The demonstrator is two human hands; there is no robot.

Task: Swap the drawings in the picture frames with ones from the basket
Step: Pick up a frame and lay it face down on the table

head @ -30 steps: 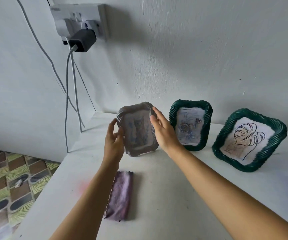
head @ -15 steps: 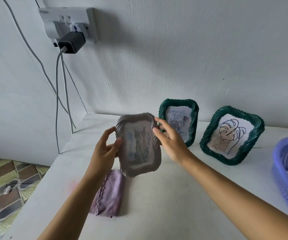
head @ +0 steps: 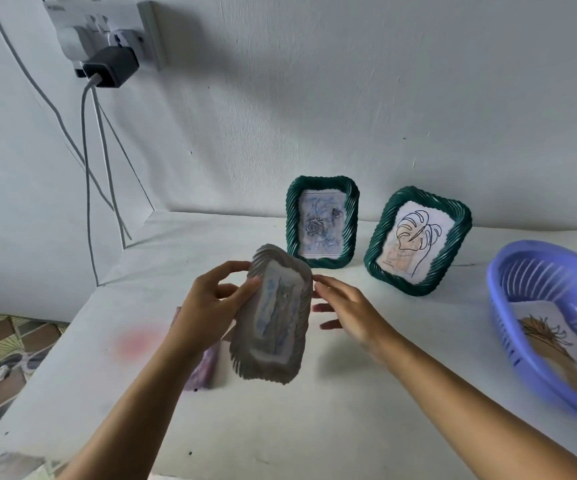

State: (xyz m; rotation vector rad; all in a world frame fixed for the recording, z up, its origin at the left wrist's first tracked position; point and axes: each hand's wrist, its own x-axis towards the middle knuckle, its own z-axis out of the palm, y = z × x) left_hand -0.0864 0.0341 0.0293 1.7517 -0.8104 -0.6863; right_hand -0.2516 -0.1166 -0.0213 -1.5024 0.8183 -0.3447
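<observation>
The left hand [head: 211,306] grasps the grey scalloped picture frame [head: 273,317] holding a cat drawing, fingers [head: 226,268] curled round its left edge, tilted above the white counter [head: 315,427]. The right hand [head: 349,310] hovers just beside the right edge, fingers released. Recommended: support both edges and turn the frame face-down before opening its back. Count: one grey frame; two dark-green woven frames, rose frame [head: 321,221] and leaf frame [head: 417,240]; one lilac plastic basket [head: 498,306]; one purple cloth [head: 204,372].

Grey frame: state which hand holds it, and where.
Left hand grips the grey frame by its left edge; right hand open beside it.
</observation>
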